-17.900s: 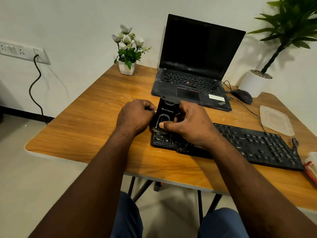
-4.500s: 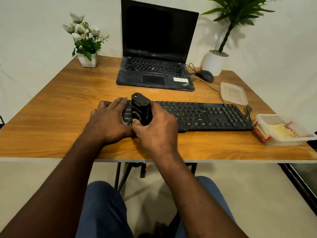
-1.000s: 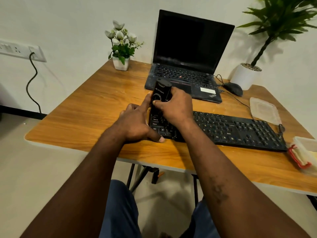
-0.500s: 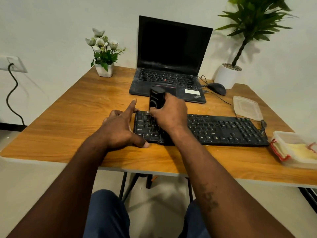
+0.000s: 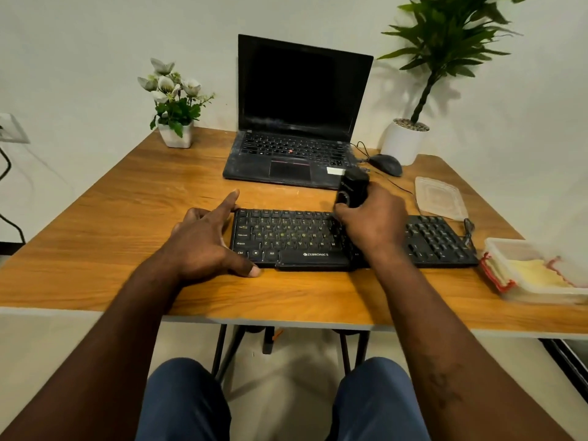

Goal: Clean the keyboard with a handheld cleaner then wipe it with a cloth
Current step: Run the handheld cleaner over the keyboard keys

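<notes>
I see the black keyboard (image 5: 286, 237) lying flat across the middle of the wooden table (image 5: 127, 218), long side towards me. My right hand (image 5: 372, 224) is curled round the black handheld cleaner (image 5: 352, 189), which stands upright over the keys right of centre; its lower end is hidden behind the fingers, so I cannot tell whether it touches them. My left hand (image 5: 203, 246) is spread at the keyboard's 9 o'clock end, forefinger straight at the far corner, thumb straight along the near corner, the other fingers bent on the wood.

From the keyboard, a clear box (image 5: 496, 249) sits at 3 o'clock just beside its end, with the yellow cloth (image 5: 537, 273) inside. A clear lid (image 5: 440, 198) lies at 2 o'clock. An open laptop (image 5: 296, 122) with a dark screen stands at 12 o'clock, a mouse (image 5: 385, 164) at 1 o'clock beside it, a leafy plant (image 5: 413, 90) in a white pot beyond that. A small flower pot (image 5: 175, 106) is at 11 o'clock
</notes>
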A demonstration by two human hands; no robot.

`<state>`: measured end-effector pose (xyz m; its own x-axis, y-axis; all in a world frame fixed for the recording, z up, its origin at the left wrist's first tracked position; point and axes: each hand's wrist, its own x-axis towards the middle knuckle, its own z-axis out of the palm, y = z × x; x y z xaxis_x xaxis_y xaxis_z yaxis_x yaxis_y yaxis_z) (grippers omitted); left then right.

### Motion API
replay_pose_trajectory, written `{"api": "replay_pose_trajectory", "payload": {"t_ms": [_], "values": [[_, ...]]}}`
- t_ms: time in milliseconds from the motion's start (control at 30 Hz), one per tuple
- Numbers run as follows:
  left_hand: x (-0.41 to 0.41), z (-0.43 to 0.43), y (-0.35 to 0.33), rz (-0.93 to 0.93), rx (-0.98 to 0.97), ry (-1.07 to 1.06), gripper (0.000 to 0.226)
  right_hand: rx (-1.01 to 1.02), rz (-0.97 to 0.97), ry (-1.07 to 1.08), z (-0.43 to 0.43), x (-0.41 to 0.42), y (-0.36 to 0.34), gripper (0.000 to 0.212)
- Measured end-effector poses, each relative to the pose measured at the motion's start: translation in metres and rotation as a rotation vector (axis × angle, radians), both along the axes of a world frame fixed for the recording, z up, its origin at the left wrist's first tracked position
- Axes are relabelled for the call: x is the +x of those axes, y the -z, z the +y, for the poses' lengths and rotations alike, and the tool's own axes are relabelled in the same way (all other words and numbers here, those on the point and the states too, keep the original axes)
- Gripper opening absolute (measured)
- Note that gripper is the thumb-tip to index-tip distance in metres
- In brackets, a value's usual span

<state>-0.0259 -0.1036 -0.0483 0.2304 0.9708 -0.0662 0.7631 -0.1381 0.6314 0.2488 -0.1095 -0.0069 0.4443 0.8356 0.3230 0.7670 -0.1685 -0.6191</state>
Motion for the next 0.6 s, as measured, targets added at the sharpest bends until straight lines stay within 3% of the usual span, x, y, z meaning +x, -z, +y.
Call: {"api": "replay_pose_trajectory", "payload": {"t_ms": [167, 300, 433, 600], "values": [[0.003, -0.003, -0.004, -0.051, -0.011, -0.028, 0.149, 0.062, -0.095, -0.279, -0.015, -0.089, 0.012, 0.045], [0.004, -0.005, -0.006, -0.088, -0.010, -0.029, 0.143, 0.091, -0.132, -0.345, -0.021, -0.112, 0.016, 0.042], [0.004, -0.007, -0.007, -0.072, -0.006, -0.018, 0.144, 0.041, -0.068, -0.200, -0.014, -0.058, 0.016, 0.044], [0.007, -0.009, -0.008, -0.078, -0.022, -0.022, 0.145, 0.055, 0.008, 0.155, -0.018, 0.042, 0.010, 0.048]]}}
